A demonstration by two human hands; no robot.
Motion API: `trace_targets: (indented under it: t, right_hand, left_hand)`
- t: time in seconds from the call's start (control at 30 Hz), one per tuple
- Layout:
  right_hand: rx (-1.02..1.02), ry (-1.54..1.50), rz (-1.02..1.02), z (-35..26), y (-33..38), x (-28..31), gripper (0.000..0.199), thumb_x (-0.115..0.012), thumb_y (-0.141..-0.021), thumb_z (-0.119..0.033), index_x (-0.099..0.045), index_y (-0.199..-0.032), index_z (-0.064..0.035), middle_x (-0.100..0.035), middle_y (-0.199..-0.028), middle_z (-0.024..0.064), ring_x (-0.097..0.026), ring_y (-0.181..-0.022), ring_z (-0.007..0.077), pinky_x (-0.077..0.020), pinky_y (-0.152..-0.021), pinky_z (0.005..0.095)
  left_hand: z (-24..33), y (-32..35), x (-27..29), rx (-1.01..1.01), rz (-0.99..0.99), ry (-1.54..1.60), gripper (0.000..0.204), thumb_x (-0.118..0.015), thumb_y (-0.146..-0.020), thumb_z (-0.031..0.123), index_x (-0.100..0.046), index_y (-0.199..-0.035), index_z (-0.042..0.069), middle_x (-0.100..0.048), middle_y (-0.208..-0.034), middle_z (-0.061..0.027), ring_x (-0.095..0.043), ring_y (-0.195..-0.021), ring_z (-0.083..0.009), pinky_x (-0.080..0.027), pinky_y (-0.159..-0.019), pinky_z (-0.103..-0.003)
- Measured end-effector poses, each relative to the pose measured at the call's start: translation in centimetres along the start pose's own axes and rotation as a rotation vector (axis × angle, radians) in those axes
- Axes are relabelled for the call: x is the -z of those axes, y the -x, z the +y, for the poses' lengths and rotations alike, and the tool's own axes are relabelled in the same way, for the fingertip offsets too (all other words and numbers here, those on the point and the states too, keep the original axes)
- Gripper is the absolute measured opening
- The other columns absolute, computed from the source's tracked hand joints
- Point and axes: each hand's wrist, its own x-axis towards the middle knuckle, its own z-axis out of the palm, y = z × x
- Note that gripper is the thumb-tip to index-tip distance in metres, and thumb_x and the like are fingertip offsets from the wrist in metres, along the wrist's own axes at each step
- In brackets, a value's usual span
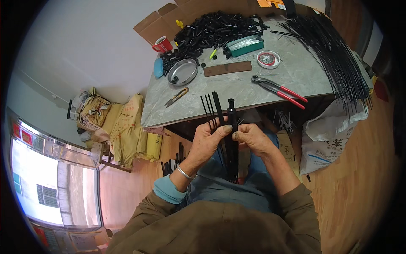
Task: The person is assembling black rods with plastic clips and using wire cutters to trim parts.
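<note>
My left hand (209, 137) grips a fan of thin black ribs (210, 108) that stick up above the fingers. My right hand (253, 137) pinches a black tube (231, 112) that stands upright between both hands, thumbs almost touching. The tube's lower length runs down over my lap. Both hands hover just in front of the grey table's near edge (194, 112). A silver bangle sits on my left wrist.
On the table lie red-handled pliers (279, 89), small snips (176, 97), a round metal dish (182, 72), a brown strip (227, 68), a green box (245, 45), a small round tin (268, 59), a heap of black parts (211, 29) and long black rods (334, 59). A white sack (334, 135) stands at right.
</note>
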Motion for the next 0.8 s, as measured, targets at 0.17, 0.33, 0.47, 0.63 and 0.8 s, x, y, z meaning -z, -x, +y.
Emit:
trace_targets:
  t: [0.17, 0.33, 0.47, 0.63, 0.8]
  right_hand:
    - [0.019, -0.011, 0.002, 0.1, -0.6, -0.3, 0.03, -0.079, -0.077, -0.027, -0.058, -0.065, -0.0097, -0.051, -0.06, -0.0052, -0.045, -0.054, 0.004, -0.0354, -0.048, 0.021]
    - [0.104, 0.211, 0.238, 0.6, -1.2, -1.5, 0.034, -0.078, -0.078, -0.027, -0.056, -0.062, -0.0058, -0.048, -0.056, -0.0047, -0.043, -0.054, 0.0038, -0.0332, -0.046, 0.0231]
    - [0.206, 0.288, 0.26, 0.7, -1.5, -2.2, 0.035, -0.077, -0.079, -0.026, -0.057, -0.063, -0.0024, -0.048, -0.056, -0.0041, -0.04, -0.055, 0.0048, -0.0335, -0.048, 0.0249]
    - [0.229, 0.355, 0.271, 0.7, -1.0, -3.1, 0.032, -0.074, -0.081, -0.023, -0.059, -0.067, 0.0008, -0.049, -0.056, -0.0002, -0.041, -0.056, 0.0072, -0.0349, -0.051, 0.0278]
    - [0.273, 0.377, 0.244, 0.7, -1.2, -3.5, 0.029, -0.073, -0.082, -0.02, -0.058, -0.066, -0.0006, -0.049, -0.058, -0.0016, -0.041, -0.056, 0.0057, -0.0344, -0.049, 0.0258]
  left_hand:
    - [-0.9, -0.7, 0.4, 0.003, 0.016, 0.01, 0.029, -0.062, -0.09, 0.016, -0.063, -0.114, 0.0, -0.066, -0.102, -0.0024, -0.057, -0.094, -0.0086, -0.045, -0.086, -0.024]
    - [-0.4, -1.3, 0.3, 0.079, 0.11, -0.072, 0.028, -0.062, -0.091, 0.017, -0.064, -0.113, 0.0, -0.066, -0.099, -0.0019, -0.057, -0.091, -0.0085, -0.045, -0.084, -0.024]
    - [0.0, -1.5, 0.7, 0.118, 0.095, -0.145, 0.028, -0.062, -0.091, 0.018, -0.064, -0.111, 0.0, -0.066, -0.096, -0.0017, -0.057, -0.087, -0.0082, -0.046, -0.081, -0.024]
    - [-0.2, -1.2, 1.3, 0.096, 0.096, 0.038, 0.028, -0.063, -0.09, 0.019, -0.065, -0.111, 0.0, -0.066, -0.095, -0.0019, -0.059, -0.086, -0.009, -0.047, -0.08, -0.024]
    - [-0.5, -0.6, 1.4, 0.096, 0.145, 0.106, 0.028, -0.064, -0.089, 0.017, -0.065, -0.112, 0.001, -0.066, -0.096, -0.0012, -0.058, -0.087, -0.0091, -0.047, -0.081, -0.025]
